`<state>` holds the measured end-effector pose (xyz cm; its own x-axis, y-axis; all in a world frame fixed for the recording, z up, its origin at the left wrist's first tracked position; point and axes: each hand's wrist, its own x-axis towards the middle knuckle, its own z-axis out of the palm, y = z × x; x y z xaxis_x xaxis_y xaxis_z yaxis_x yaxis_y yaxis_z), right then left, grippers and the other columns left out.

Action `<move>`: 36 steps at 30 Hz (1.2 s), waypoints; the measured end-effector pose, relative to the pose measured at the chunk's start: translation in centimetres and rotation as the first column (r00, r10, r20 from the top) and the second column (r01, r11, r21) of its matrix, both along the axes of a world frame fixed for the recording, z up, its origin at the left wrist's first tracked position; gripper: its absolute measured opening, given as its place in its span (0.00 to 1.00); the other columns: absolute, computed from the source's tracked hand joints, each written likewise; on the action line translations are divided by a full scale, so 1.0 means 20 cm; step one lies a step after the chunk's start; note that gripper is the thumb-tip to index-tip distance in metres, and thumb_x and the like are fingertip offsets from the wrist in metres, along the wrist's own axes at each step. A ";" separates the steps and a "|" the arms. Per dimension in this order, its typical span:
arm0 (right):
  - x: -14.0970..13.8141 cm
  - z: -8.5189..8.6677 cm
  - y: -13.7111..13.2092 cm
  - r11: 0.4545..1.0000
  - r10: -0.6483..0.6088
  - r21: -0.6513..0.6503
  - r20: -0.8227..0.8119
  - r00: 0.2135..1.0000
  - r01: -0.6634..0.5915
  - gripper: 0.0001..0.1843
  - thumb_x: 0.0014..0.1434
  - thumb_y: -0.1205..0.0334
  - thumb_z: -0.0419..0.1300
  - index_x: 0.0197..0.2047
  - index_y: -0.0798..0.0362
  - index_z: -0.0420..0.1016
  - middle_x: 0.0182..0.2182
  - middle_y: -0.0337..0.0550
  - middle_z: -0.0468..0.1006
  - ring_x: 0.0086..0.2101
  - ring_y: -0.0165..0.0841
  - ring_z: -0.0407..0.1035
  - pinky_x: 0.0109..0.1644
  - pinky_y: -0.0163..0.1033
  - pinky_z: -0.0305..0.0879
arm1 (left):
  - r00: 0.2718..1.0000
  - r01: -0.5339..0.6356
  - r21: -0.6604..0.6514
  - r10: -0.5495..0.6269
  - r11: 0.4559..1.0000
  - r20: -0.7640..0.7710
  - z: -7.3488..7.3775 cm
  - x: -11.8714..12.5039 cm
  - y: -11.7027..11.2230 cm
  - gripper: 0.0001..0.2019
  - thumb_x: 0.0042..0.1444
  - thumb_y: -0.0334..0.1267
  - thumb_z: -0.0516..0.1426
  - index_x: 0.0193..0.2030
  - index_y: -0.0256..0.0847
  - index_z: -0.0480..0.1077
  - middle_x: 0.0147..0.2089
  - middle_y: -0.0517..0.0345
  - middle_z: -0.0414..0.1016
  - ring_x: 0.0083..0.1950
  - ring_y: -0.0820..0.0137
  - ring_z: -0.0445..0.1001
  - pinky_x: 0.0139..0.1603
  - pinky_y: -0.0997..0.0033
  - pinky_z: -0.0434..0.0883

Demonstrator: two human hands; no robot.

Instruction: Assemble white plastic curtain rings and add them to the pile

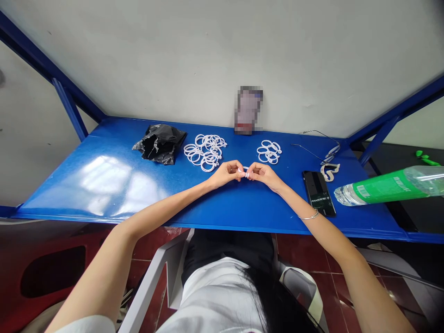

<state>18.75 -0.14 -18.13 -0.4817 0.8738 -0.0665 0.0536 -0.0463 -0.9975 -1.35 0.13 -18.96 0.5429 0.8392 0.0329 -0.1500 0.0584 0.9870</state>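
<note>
Between my two hands is a white plastic ring [245, 169], mostly hidden by the fingers. My left hand [227, 173] pinches its left side, while my right hand [262, 175] grips the right side; the fingertips nearly meet. Beyond my left hand lies a larger pile of white plastic rings [205, 150], overlapping one another, each with a small tab. A smaller group of similar rings [268, 151] rests behind my right hand.
On the blue table [194, 199], a crumpled black plastic bag [161, 142] lies left. A pixelated upright object [248, 111] leans on the wall. At right are eyeglasses [331, 152], a white curved item [329, 172], a black phone [319, 194] and a green-labelled bottle [391, 186].
</note>
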 end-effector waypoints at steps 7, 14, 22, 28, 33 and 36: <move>0.00 0.00 0.00 1.000 -0.013 0.000 0.013 1.000 0.013 0.22 0.44 0.43 0.70 0.29 0.53 0.70 0.27 0.37 0.74 0.28 0.28 0.68 0.34 0.35 0.66 | 0.999 -0.018 0.031 0.019 0.999 -0.029 0.00 0.00 -0.01 0.21 0.47 0.50 0.66 0.35 0.35 0.66 0.29 0.63 0.69 0.27 0.79 0.69 0.32 0.76 0.69; -0.01 -0.02 -0.01 0.980 -0.135 0.157 0.073 0.988 0.123 0.22 0.46 0.41 0.68 0.27 0.51 0.68 0.24 0.36 0.70 0.26 0.29 0.65 0.32 0.37 0.63 | 0.998 -0.066 0.011 0.066 0.998 0.025 -0.02 0.01 0.00 0.26 0.46 0.50 0.67 0.43 0.39 0.61 0.29 0.66 0.69 0.26 0.79 0.70 0.31 0.77 0.69; -0.03 -0.01 -0.05 0.858 -0.357 0.457 0.198 0.913 0.236 0.21 0.51 0.43 0.66 0.24 0.51 0.68 0.23 0.39 0.72 0.25 0.31 0.64 0.31 0.39 0.62 | 0.988 -0.091 0.217 0.116 0.972 -0.103 -0.03 0.01 -0.03 0.20 0.58 0.55 0.56 0.36 0.36 0.65 0.29 0.61 0.69 0.26 0.78 0.68 0.31 0.76 0.67; -0.05 0.01 -0.08 0.761 -0.447 0.610 0.246 0.860 0.221 0.19 0.55 0.46 0.64 0.23 0.51 0.68 0.23 0.40 0.73 0.24 0.31 0.66 0.30 0.39 0.63 | 0.907 -0.100 0.620 0.327 0.778 -0.264 -0.04 0.01 -0.06 0.14 0.65 0.45 0.49 0.42 0.36 0.68 0.33 0.56 0.72 0.29 0.75 0.69 0.31 0.76 0.66; -0.04 0.00 -0.09 0.681 -0.497 0.709 0.263 0.827 0.184 0.18 0.58 0.47 0.62 0.26 0.51 0.71 0.24 0.40 0.74 0.22 0.30 0.65 0.29 0.37 0.63 | 0.838 -0.030 0.838 0.471 0.546 -0.277 -0.09 0.00 -0.05 0.10 0.64 0.42 0.53 0.43 0.38 0.67 0.34 0.58 0.71 0.27 0.77 0.67 0.29 0.77 0.64; -0.04 0.00 -0.09 0.651 -0.489 0.744 0.261 0.832 0.149 0.15 0.59 0.48 0.62 0.32 0.51 0.75 0.25 0.40 0.75 0.23 0.29 0.67 0.29 0.36 0.64 | 0.814 -0.026 0.883 0.523 0.468 -0.253 -0.10 0.00 -0.04 0.09 0.65 0.43 0.52 0.41 0.38 0.67 0.34 0.58 0.71 0.27 0.78 0.67 0.28 0.79 0.64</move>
<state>17.93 -1.97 -18.22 -0.2352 0.8430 0.4838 0.5703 0.5227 -0.6336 -1.36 -0.61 -21.03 0.4395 0.6529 0.6169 0.4491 -0.7545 0.4786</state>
